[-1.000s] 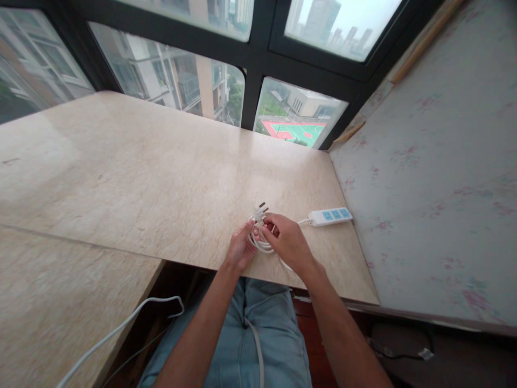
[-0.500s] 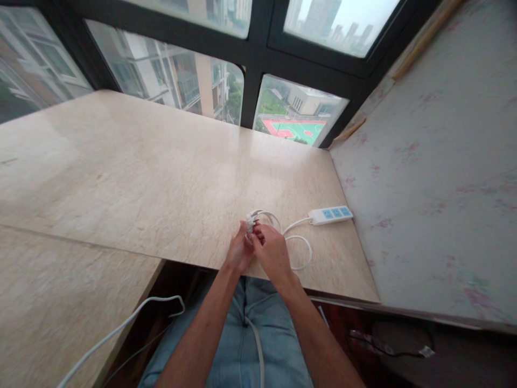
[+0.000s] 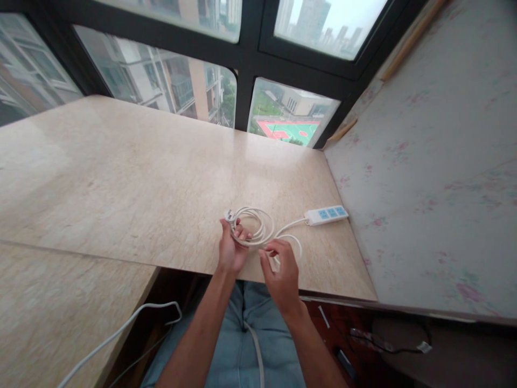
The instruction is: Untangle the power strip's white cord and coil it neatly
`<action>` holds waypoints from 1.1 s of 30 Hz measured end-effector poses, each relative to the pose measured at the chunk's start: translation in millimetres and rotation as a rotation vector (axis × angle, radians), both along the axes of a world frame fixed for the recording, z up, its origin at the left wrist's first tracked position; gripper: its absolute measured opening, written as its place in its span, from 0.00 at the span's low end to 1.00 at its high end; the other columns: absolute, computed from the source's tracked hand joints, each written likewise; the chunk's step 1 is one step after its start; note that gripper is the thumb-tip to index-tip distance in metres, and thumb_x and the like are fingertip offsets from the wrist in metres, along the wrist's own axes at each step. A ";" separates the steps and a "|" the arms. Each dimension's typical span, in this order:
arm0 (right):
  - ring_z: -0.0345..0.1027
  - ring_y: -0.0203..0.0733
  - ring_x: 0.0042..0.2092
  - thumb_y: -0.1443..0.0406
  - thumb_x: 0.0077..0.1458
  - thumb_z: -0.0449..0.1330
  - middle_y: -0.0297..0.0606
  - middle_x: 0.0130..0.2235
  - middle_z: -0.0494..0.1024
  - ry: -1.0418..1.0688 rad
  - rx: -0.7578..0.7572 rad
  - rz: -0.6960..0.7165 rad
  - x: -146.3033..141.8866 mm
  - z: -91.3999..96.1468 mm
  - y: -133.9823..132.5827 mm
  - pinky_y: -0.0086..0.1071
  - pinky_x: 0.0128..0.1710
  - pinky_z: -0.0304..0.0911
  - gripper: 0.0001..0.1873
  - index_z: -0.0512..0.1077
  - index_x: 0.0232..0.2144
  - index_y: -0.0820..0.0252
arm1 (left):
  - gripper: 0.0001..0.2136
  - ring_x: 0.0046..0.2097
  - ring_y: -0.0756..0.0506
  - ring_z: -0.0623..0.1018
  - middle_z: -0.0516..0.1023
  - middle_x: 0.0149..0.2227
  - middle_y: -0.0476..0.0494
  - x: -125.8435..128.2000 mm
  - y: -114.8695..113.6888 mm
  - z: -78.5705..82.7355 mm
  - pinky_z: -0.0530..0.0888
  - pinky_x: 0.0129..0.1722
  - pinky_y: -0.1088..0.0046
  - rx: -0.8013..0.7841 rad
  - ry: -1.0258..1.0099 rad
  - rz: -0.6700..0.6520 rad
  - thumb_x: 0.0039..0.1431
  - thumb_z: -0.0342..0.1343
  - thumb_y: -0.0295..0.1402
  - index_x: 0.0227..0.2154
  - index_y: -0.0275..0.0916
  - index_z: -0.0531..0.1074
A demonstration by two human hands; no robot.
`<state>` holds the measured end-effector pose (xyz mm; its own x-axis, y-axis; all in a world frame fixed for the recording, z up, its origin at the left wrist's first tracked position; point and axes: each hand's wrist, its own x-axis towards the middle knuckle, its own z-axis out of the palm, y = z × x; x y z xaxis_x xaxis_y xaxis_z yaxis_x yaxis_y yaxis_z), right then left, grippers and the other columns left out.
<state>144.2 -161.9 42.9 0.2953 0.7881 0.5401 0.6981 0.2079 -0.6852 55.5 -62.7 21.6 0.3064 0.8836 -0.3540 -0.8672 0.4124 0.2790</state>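
Observation:
My left hand (image 3: 231, 249) is closed around one side of a loose coil of white power cable (image 3: 264, 223), palm up above the counter. A white plug (image 3: 230, 216) with metal pins stands out above the thumb. My right hand (image 3: 281, 272) is just right of the coil, its fingers bent and the thumb tip close to the index fingertip in a pinch. Whatever may be between those tips is too small to make out. From the coil the cable runs right to a white power strip (image 3: 326, 215) with blue socket faces, lying on the counter.
The pale marble-patterned counter (image 3: 161, 178) meets dark-framed windows (image 3: 248, 64) behind and a flowered wall (image 3: 428, 178) on the right. Another white cable (image 3: 121, 328) crosses its lower left edge. Below on the right, a black cord (image 3: 388, 350) lies near the dark red floor.
The hands have parted: my left hand moved left with the plug, my right hand moved right and down. The cable coil now shows as wider loops between them.

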 end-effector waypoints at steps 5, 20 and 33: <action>0.68 0.43 0.42 0.69 0.59 0.54 0.42 0.42 0.73 0.042 0.074 -0.330 55.0 -9.0 -16.1 0.40 0.41 0.67 0.10 0.68 0.44 0.57 | 0.20 0.15 0.58 0.58 0.55 0.15 0.60 -13.5 12.1 18.6 0.64 0.20 0.80 0.035 -0.014 0.014 0.62 0.53 0.49 0.29 0.33 0.71; 0.70 0.46 0.45 0.67 0.61 0.57 0.43 0.41 0.78 -0.649 -0.331 0.383 148.3 -38.9 68.7 0.41 0.45 0.59 0.08 0.76 0.38 0.56 | 0.26 0.11 0.59 0.55 0.54 0.12 0.60 -88.1 43.3 109.8 0.56 0.12 0.84 0.049 0.116 -0.073 0.70 0.38 0.46 0.26 0.31 0.69; 0.68 0.44 0.38 0.70 0.61 0.49 0.45 0.39 0.75 -0.580 -0.347 0.186 156.8 -37.8 171.5 0.35 0.39 0.61 0.12 0.73 0.36 0.60 | 0.21 0.09 0.57 0.54 0.55 0.11 0.58 -167.3 23.2 174.2 0.58 0.09 0.81 0.081 0.255 -0.022 0.69 0.41 0.46 0.30 0.36 0.70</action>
